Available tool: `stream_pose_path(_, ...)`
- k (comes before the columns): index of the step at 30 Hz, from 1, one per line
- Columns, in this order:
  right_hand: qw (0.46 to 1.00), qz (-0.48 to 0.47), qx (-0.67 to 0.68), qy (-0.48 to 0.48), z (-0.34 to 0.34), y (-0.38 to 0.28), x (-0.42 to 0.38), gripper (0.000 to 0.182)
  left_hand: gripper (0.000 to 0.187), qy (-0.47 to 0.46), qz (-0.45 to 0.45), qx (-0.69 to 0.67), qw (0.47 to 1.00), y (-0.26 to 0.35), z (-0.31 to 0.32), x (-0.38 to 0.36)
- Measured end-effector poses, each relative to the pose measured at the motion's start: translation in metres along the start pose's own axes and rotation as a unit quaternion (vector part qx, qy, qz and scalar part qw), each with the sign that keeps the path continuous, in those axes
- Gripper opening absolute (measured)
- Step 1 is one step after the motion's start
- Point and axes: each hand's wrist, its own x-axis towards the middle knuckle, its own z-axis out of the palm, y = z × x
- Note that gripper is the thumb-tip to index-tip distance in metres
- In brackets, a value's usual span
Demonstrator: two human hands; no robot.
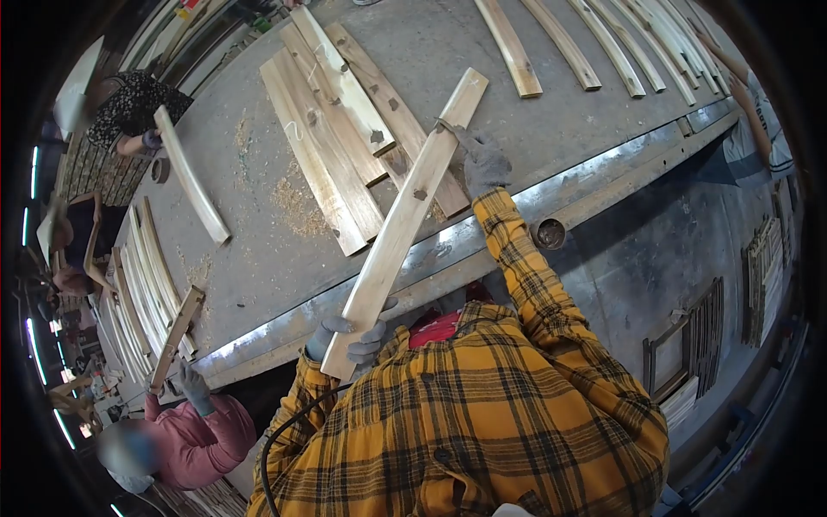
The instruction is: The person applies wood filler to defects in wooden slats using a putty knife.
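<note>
A pale wooden board point(398, 237) with dark patches slants up from my chest over the table edge. My left hand point(345, 341), in a grey glove, is closed around its near end, with fingers on both sides. My right hand point(484, 161), also gloved, is at the board's right edge near the far end. Its fingers are bent together against a small dark thing or patch that I cannot make out. Beneath and beyond the held board, wider boards point(323, 164) with dark patches lie side by side, one on top of others.
The large grey table point(258, 258) has sawdust point(301, 207) on it and a metal edge. Several wood strips point(568, 43) lie at the far right. A round tin point(550, 233) sits by the table edge. Co-workers handle boards at left; a person in pink point(202, 435) is nearest.
</note>
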Motion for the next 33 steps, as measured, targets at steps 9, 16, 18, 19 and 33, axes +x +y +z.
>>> stream_pose_path(9, 1.000, 0.025, 0.015, 0.003, -0.002, -0.002, 0.002, 0.031, 0.074, -0.003, -0.011, 0.021, 1.000, 0.003, 0.003, -0.002)
stream_pose_path(16, 0.992, 0.074, 0.017, -0.099, -0.028, -0.027, -0.009, 0.036, 0.078, -0.022, -0.015, -0.027, 0.999, 0.009, -0.001, -0.008)
stream_pose_path(18, 0.995, 0.075, 0.036, -0.056, -0.019, -0.020, -0.005, 0.035, 0.076, -0.007, -0.016, -0.002, 1.000, 0.011, -0.003, -0.010)
stream_pose_path(19, 0.995, 0.077, 0.055, -0.013, -0.017, -0.017, -0.002, 0.035, 0.075, 0.009, -0.017, 0.024, 1.000, 0.011, -0.002, -0.012)
stream_pose_path(33, 0.987, 0.130, 0.040, -0.090, -0.109, -0.069, -0.022, 0.028, 0.065, 0.097, 0.007, 0.210, 0.973, 0.020, 0.023, 0.015)
